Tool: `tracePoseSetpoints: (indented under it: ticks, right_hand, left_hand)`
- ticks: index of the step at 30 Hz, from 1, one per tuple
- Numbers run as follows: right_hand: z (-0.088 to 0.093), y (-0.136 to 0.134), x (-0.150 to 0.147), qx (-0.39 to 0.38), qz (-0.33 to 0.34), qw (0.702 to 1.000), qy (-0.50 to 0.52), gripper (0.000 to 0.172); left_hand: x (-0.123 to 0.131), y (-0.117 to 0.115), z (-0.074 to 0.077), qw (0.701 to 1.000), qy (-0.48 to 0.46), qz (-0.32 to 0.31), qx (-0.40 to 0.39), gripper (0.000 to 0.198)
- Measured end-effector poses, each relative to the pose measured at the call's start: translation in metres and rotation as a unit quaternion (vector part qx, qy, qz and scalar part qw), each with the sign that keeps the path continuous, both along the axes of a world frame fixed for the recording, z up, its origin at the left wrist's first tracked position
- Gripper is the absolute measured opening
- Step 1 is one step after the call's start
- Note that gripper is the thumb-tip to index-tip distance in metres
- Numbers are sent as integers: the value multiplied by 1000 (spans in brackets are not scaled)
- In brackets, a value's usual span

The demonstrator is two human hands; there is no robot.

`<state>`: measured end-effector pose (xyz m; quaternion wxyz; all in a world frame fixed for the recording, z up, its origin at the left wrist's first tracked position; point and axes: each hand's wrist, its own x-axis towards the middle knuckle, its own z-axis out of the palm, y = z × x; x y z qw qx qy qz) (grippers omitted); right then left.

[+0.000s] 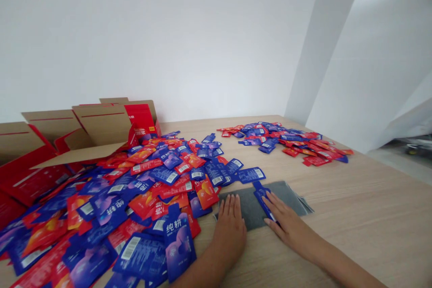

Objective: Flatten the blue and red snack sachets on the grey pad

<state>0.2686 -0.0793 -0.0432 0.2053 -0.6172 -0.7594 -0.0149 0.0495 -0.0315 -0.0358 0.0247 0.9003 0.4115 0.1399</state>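
Observation:
My left hand (231, 227) lies flat on the left end of a folded grey cloth (248, 207), its fingers stretched out together. On the same cloth rests a blue sachet (259, 192) with a narrow neck pointing away from me. Over the sachet's right side and lower part is my right hand (285, 220), fingers extended and thumb apart, touching it. That hand hides part of the sachet. Just beyond the cloth, another blue sachet (251, 175) lies sideways with its barcode up.
A big heap of blue and red sachets (145, 184) spreads over the table's left half. Behind it stand open red cardboard boxes (101, 128) with raised flaps. A smaller sachet pile (290, 139) lies at the back right. The wooden table (364, 216) meets a white wall (216, 45).

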Motion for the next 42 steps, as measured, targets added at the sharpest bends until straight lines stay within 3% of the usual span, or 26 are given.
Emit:
tracePoseSetpoints:
  ticks: [4, 10, 14, 17, 20, 23, 27, 29, 32, 38, 42]
  right_hand:
    - [-6, 6, -8, -19, 11, 999, -30, 54]
    - [4, 22, -21, -27, 3, 999, -38, 57]
    - [7, 6, -26, -50, 24, 998, -43, 68]
    - [9, -12, -25, -54, 59, 996, -43, 61]
    - [21, -20, -18, -69, 90, 993, -32, 54]
    - [46, -11, -10, -84, 61, 994, 28, 54]
    - [76, 32, -14, -36, -23, 984, 175, 43]
    - [82, 65, -25, -23, -31, 965, 260, 41]
    - [80, 125, -54, -66, -54, 927, 364, 37]
    - [79, 238, -106, -70, -46, 930, 359, 38]
    - [78, 274, -81, -55, -94, 954, 278, 37]
  left_hand:
    - [1, 1, -4, 1000, -3, 4, 9, 55]
    - [0, 2, -5, 1000, -8, 5, 2, 56]
    - [0, 1, -2, 1000, -5, 6, -8, 56]
    - [0, 0, 1, 1000, -1, 5, -20, 56]
    - [0, -1, 5, 1000, 6, -3, -26, 56]
    - [1, -2, 9, 999, 12, -5, -33, 54]
    - [1, -3, 15, 999, 21, -6, -47, 51]
    - [1, -3, 16, 998, 20, -4, -54, 51]
    - [3, -2, 14, 999, 18, 2, -50, 51]
    - [4, 3, -2, 999, 20, 4, -25, 51]
    - [2, 4, -6, 999, 13, -4, -31, 53]
